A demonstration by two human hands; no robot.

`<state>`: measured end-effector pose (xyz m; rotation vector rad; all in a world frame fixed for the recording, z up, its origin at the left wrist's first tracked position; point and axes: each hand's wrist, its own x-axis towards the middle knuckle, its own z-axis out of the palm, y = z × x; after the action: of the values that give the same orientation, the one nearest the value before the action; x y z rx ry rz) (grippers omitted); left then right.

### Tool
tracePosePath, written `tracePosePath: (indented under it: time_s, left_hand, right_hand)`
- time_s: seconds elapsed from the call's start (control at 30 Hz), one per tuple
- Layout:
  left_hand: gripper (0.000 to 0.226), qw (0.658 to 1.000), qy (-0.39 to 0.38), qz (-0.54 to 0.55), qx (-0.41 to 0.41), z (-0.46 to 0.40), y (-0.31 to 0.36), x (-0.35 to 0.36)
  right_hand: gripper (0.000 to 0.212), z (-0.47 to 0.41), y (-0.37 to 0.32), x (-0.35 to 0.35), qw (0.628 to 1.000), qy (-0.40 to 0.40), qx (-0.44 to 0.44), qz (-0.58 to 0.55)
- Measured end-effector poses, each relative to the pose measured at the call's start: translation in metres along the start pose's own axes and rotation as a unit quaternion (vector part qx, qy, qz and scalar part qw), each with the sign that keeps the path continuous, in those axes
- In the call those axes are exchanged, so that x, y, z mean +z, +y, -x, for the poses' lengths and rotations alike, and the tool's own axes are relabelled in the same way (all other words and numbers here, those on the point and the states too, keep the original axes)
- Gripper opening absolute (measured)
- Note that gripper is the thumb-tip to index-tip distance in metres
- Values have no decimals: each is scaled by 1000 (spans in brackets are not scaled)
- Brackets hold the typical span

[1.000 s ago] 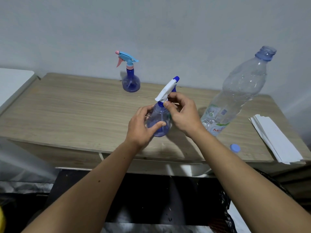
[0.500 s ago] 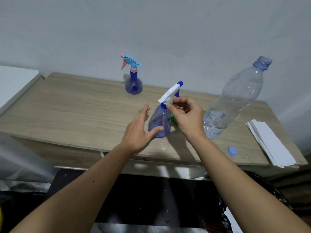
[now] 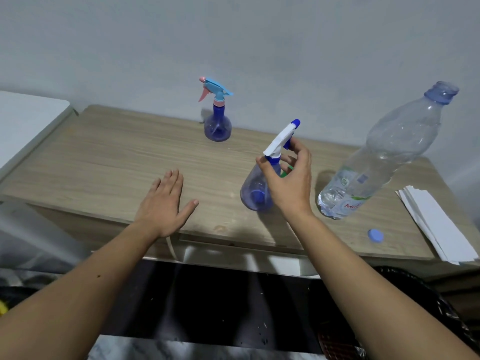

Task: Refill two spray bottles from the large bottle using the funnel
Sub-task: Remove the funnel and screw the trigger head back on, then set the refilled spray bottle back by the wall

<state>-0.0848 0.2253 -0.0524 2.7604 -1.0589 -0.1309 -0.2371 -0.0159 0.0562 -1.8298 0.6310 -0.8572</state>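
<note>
Before me, one wooden table (image 3: pixel 104 162), pale grey-brown grain running sideways, its back edge set against a plain, unmarked, pale grey-white wall (image 3: pixel 233 35) that fills the upper half of my view under soft, even light. To my left, touching the table's corner, a white surface (image 3: pixel 23 120) with a rounded corner; along the table's front runs a light-coloured rail (image 3: pixel 259 263). Below that, a dark floor (image 3: pixel 220 307) flecked with pale specks, and at the bottom edge a strip of grey-and-white marbled surface (image 3: pixel 181 349).
</note>
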Motion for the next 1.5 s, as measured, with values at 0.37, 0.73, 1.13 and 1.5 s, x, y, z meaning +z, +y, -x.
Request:
tracePosePath:
  time_s: [0.37, 0.73, 1.13, 1.5]
  left_hand:
    - [105, 999, -28, -34, -16, -4, 5, -1]
    - [101, 999, -15, -29, -20, -3, 3, 1]
    - [100, 999, -9, -27, -22, -3, 4, 2]
    - [98, 999, -13, -26, -23, -2, 5, 0]
  right_hand:
    - [43, -4, -1, 5, 998, -55, 2, -20]
    - [30, 16, 2, 15, 985, -154, 73, 12]
    - [41, 27, 8, 27, 973, -180, 96, 106]
    - [46, 31, 4, 29, 970, -182, 102, 124]
